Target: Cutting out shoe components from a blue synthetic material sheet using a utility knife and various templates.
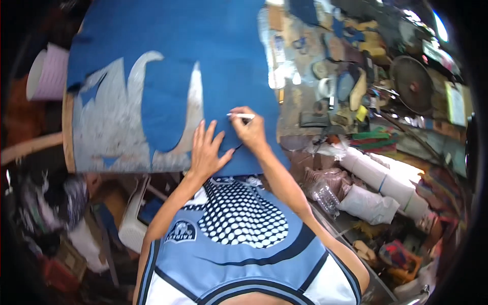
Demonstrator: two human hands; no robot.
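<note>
A large blue sheet [173,30], of leather or cloth, lies over a worn grey table [109,134]. Curved and pointed pieces are cut out of its near left part, so the tabletop shows through. My left hand [204,152] rests flat with fingers spread on the sheet, beside a narrow pointed gap. To its right, my right hand [249,131] grips a slim white pen [246,116], its tip at or close to the blue surface. A short dark line [239,146] shows between the hands; whether it is a mark or an edge I cannot tell.
Tape rolls, shoe-shaped forms [358,90] and tools crowd the table's right side. Beyond stands a round fan-like grille [412,84]. White wrapped rolls [378,175] and a clear plastic bottle [324,197] lie at the right. A pink roll [53,73] stands past the left edge.
</note>
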